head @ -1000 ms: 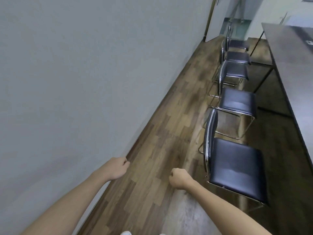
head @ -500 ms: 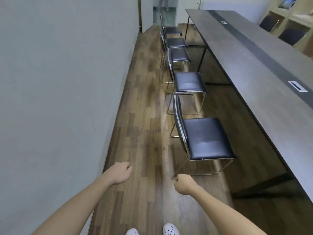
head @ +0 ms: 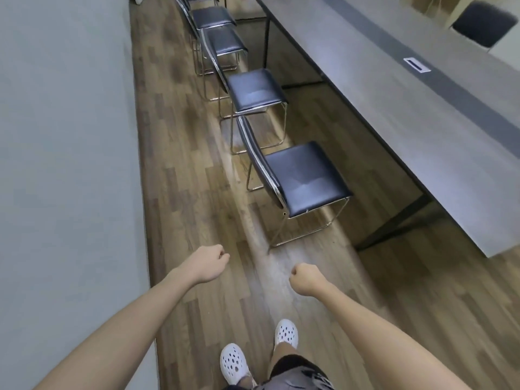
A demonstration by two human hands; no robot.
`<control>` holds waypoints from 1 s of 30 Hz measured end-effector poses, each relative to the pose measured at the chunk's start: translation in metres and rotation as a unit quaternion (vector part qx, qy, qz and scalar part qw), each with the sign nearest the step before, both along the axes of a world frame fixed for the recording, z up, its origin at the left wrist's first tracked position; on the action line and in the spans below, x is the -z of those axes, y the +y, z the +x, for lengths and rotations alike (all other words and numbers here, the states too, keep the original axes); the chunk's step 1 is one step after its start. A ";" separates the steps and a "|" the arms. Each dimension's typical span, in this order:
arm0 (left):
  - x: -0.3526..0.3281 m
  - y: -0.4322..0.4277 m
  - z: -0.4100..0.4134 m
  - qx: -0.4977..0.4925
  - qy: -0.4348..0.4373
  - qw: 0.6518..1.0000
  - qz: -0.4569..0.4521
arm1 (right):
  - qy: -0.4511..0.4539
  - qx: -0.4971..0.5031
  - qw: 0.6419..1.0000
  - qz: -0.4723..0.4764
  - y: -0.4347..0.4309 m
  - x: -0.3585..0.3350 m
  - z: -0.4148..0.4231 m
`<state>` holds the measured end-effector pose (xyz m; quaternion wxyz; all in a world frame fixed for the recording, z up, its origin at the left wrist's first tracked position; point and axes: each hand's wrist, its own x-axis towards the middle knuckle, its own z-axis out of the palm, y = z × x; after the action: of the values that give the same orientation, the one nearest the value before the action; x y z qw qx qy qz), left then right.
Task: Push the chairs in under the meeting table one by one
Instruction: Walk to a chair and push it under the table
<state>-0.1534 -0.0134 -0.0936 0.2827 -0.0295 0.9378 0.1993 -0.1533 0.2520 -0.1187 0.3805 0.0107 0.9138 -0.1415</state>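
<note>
A row of black-seated chairs with chrome frames stands pulled out from the long grey meeting table [head: 408,114]. The nearest chair [head: 304,175] is just ahead of me, its backrest towards the wall side. Behind it come a second chair [head: 254,90], a third chair [head: 225,40] and more farther back. My left hand [head: 209,263] and my right hand [head: 306,277] hover in front of me with fingers curled into fists, holding nothing. Both are short of the nearest chair and touch nothing.
A grey wall [head: 64,164] runs along the left, leaving a narrow wooden-floor aisle [head: 180,170] between it and the chairs. My feet in white clogs [head: 233,361] stand on that floor. Another dark chair [head: 484,23] sits beyond the table's far side.
The view has swung right and tilted down, so the chairs and table now sit nearer. Both hands stay curled and empty.
</note>
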 end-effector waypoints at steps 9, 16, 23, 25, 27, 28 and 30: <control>0.017 0.025 -0.036 0.042 -0.018 0.999 -0.007 | -0.023 0.066 0.998 -0.002 0.028 0.013 -0.003; 0.016 0.044 -0.070 0.047 -0.029 0.998 -0.027 | -0.029 0.092 0.995 -0.013 0.057 0.017 -0.016; 0.016 0.058 -0.094 0.064 -0.025 0.997 -0.031 | -0.025 0.104 0.994 -0.019 0.070 0.021 -0.025; 0.017 0.055 -0.103 0.073 -0.028 0.996 -0.034 | -0.024 0.111 0.993 -0.019 0.070 0.022 -0.027; 0.020 0.050 -0.114 0.086 -0.032 0.995 -0.040 | -0.023 0.119 0.992 -0.020 0.070 0.025 -0.030; 0.022 0.047 -0.120 0.092 -0.033 0.994 -0.043 | -0.024 0.127 0.991 -0.020 0.069 0.026 -0.030; 0.025 0.040 -0.132 0.104 -0.033 0.993 -0.045 | -0.022 0.139 0.990 -0.015 0.065 0.028 -0.033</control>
<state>-0.2856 0.0263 -0.1185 0.3306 0.0489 0.9341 0.1253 -0.1864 0.3174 -0.1466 0.3772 0.1350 0.8926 -0.2068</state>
